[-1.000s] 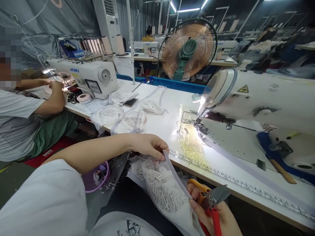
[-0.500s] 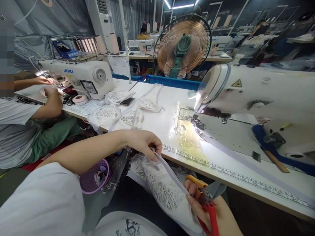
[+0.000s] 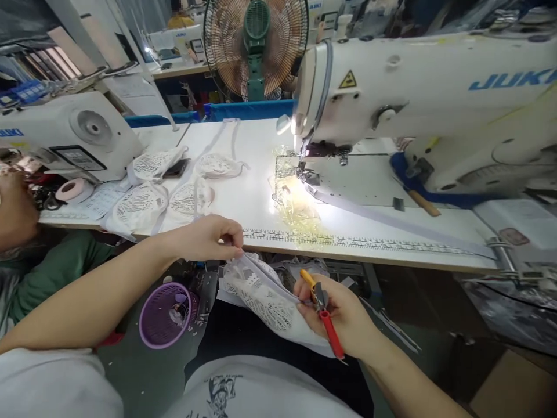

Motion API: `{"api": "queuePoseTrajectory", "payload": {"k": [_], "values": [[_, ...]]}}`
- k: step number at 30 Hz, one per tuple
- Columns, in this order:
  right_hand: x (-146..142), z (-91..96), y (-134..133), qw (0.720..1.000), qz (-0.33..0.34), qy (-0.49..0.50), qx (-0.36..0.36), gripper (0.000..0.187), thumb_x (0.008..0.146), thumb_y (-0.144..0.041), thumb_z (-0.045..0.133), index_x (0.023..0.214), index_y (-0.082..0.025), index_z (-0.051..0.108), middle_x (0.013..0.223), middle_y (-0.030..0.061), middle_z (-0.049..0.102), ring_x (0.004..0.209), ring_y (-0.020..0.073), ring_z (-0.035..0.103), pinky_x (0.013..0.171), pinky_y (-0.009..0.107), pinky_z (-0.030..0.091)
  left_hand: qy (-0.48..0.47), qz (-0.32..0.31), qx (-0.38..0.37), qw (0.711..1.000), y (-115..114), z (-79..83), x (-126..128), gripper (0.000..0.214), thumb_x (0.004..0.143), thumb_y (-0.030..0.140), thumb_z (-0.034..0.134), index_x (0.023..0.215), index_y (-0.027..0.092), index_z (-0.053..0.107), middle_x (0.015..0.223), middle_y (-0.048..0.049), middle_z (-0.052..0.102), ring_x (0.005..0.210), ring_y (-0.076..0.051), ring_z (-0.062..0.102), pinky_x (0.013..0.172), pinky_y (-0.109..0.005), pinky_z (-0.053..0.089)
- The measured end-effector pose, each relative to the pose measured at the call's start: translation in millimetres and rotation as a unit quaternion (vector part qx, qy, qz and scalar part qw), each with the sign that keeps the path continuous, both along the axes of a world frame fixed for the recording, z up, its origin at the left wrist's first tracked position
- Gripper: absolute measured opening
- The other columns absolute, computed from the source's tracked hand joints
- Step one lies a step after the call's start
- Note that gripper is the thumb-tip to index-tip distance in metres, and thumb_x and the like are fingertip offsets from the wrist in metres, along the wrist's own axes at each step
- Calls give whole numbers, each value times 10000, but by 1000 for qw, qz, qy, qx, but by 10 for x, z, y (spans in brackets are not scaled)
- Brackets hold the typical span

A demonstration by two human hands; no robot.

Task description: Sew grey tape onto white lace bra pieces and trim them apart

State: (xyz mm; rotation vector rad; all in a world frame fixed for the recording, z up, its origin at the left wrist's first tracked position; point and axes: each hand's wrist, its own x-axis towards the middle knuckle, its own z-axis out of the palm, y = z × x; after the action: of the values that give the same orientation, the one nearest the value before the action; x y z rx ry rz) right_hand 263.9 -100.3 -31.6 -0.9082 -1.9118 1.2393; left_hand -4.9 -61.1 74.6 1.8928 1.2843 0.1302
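A white lace bra (image 3: 272,307) hangs stretched between my two hands, over my lap and below the table edge. My left hand (image 3: 209,238) is closed, pinching the upper left end of its edge between thumb and fingers. Farther along that same edge, my right hand (image 3: 343,310) pinches the fabric with thumb and fingertips. Scissors with one orange and one red handle (image 3: 331,335) also rest in my right hand; the hand partly covers them. More white lace bra pieces (image 3: 141,204) lie on the table to the left.
A large sewing machine (image 3: 413,93) stands at the right, its lamp lit over the needle. A ruler strip (image 3: 369,242) runs along the table's front edge. Beneath is a purple basket (image 3: 163,342) with scraps. At left are a second machine (image 3: 82,136) and a co-worker's arm (image 3: 17,203). Behind stands a fan (image 3: 256,52).
My view has swung right and down, so the surroundings sit further left and higher. The scissors have turned in my right hand. Both hands keep hold of the bra.
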Motion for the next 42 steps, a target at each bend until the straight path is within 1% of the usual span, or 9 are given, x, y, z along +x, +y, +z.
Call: {"api": "queuePoseTrajectory", "payload": {"k": [7, 11, 20, 28, 31, 34, 38, 40, 42], "values": [[32, -15, 34, 999, 35, 5, -22, 73, 762, -187, 535, 784, -210, 469, 767, 27, 535, 653, 156, 501, 547, 279, 429, -16, 1, -16, 1000, 45, -35, -17, 148, 751, 297, 586, 823, 168, 572, 740, 5, 601, 629, -106, 532, 567, -209, 397], [56, -65, 62, 998, 63, 20, -21, 71, 780, -185, 550, 779, -213, 485, 794, 36, 548, 735, 182, 542, 614, 294, 457, -26, -44, -54, 997, 85, -15, 5, 228, 765, 263, 572, 965, 175, 638, 835, -20, 648, 710, -132, 583, 607, -218, 421], [45, -188, 81, 987, 83, 95, -103, 128, 779, -255, 606, 712, -216, 504, 738, 46, 542, 705, 194, 531, 613, 304, 459, -32, -76, -72, 994, 74, 120, 71, 31, 766, 185, 567, 752, 162, 581, 623, 33, 554, 549, -89, 475, 550, -212, 382], [40, -140, 164, 967, 111, 163, -160, 146, 790, -293, 607, 739, -211, 498, 755, 37, 508, 720, 175, 498, 627, 302, 431, -151, -82, -85, 981, 76, 73, 80, 87, 776, 240, 541, 755, 172, 491, 821, -25, 617, 633, -108, 528, 588, -237, 426], [-33, 34, 193, 976, 90, 146, -132, 141, 782, -267, 615, 748, -206, 492, 794, 32, 513, 748, 168, 501, 670, 307, 427, -101, -60, -46, 992, 74, 225, 80, 110, 794, 271, 513, 758, 179, 465, 577, 33, 520, 509, -98, 475, 488, -210, 372], [-194, 264, 256, 985, 39, 148, -86, 154, 765, -251, 614, 737, -211, 467, 786, 13, 515, 716, 147, 496, 664, 296, 428, -5, -53, 46, 998, 149, 589, 62, 85, 789, 256, 497, 754, 183, 473, 516, 52, 461, 466, -92, 424, 458, -204, 320], [-484, 574, 406, 982, -31, 173, -61, 171, 721, -280, 618, 723, -212, 461, 778, 4, 522, 675, 128, 499, 604, 266, 435, 161, -80, 225, 958, 402, 1121, 110, 46, 744, 190, 496, 700, 179, 504, 608, 10, 503, 529, -108, 405, 498, -229, 287], [-608, 662, 524, 978, -64, 181, -81, 191, 694, -307, 628, 725, -213, 464, 735, -11, 528, 598, 107, 492, 531, 238, 427, 196, -72, 273, 939, 601, 1210, 150, 41, 710, 153, 500, 679, 178, 506, 633, 0, 514, 551, -120, 402, 516, -244, 274], [-687, 670, 661, 972, -91, 171, -130, 226, 669, -338, 639, 730, -222, 455, 593, -56, 491, 444, 82, 436, 408, 214, 378, 187, -32, 288, 939, 835, 1103, 169, 61, 663, 126, 527, 658, 180, 501, 617, 5, 508, 554, -127, 403, 524, -252, 266]]}}
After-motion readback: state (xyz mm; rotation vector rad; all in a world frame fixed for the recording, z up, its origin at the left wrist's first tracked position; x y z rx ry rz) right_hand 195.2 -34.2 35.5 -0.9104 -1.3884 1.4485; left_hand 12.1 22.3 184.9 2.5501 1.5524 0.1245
